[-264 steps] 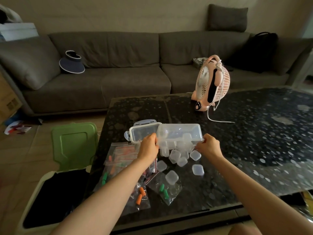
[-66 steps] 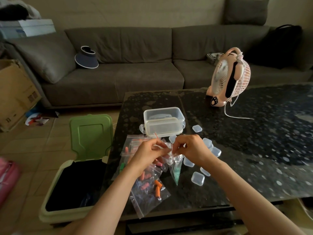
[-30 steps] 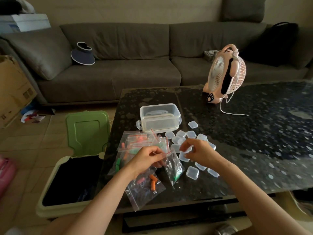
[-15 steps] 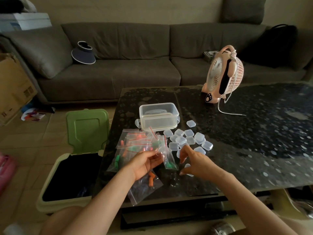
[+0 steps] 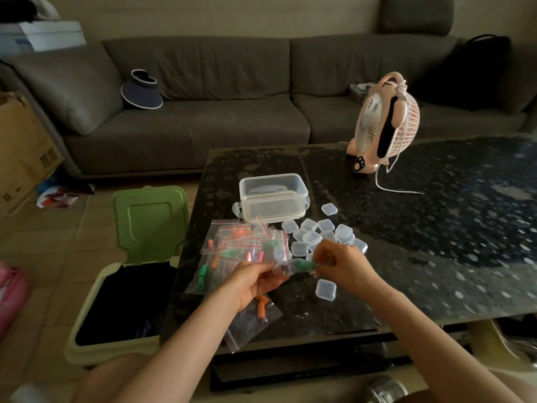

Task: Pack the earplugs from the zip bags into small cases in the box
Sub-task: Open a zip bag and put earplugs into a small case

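Fingers: the fingers (image 5: 322,255) of both hands are curled and pinch one small zip bag (image 5: 300,264) between them, just above the tabletop (image 5: 436,228). The left hand (image 5: 255,282) grips one end and the right hand (image 5: 345,266) the other.
Held bag: clear plastic with green earplugs (image 5: 305,263) inside. The picture is too blurred to tell whether its seal is open.
Other bags: a pile of zip bags (image 5: 235,247) lies just beyond the left hand, holding orange, pink and green earplugs. One more, the front bag (image 5: 252,318), lies under the left wrist with orange earplugs in it. All look full.
Small cases: a cluster of clear square small cases (image 5: 318,234) lies loose on the tabletop just beyond the right hand. A single case (image 5: 326,289) sits apart, near the right wrist. None shows any colour inside.
Box: the clear box (image 5: 273,196) stands behind the bags and cases. No case is visible in it.
Progress: this looks like the very start. No earplug appears packed, so every bag has yet to be emptied and every case filled, closed and put in the box.
Surroundings: a pink fan (image 5: 383,123) stands at the tabletop's far side, well apart. An open bin (image 5: 87,344) with a green lid sits on the floor at the left.
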Demonstrator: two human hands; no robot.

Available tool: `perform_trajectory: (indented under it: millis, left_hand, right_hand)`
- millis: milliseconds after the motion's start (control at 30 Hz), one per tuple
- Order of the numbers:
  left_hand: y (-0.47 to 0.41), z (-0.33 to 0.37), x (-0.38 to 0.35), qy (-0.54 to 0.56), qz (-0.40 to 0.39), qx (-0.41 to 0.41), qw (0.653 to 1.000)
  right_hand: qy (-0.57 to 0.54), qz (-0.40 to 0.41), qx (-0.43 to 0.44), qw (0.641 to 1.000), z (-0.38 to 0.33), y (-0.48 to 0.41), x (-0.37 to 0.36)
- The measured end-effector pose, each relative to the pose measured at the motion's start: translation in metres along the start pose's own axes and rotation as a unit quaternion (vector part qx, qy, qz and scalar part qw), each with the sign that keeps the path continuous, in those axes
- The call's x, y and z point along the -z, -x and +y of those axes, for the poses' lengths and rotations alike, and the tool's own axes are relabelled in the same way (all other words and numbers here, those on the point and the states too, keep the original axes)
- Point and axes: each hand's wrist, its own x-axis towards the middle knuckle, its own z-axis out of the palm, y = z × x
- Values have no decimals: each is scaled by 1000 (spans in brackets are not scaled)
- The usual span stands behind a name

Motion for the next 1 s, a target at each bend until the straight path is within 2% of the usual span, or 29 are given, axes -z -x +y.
perform_trajectory:
  millis: [133,467,733,800,867,1000]
  left_hand:
    - [-6,-6,-4,-75,26,8,997]
    - [-13,-10,-13,-102,52,13,993]
    - [-8,-6,-16,-39,29,6,999]
    - [-8,-2,-16,-15,25,-11,1000]
    - [-6,4,-15,-10,7,-41,999]
    - [-2,16,-10,-18,-16,-132,991]
  right_hand:
    - [-45,18,-7,999,0,-3,11]
    - [-61,51,-7,997,-1,-12,22]
    - [-95,61,-13,994,-6,-15,24]
    - [-73,32,-35,996,-3,-17,23]
    - [3,-33,-62,997,1,-16,20]
    - [190,-161,-54,967,-2,-6,10]
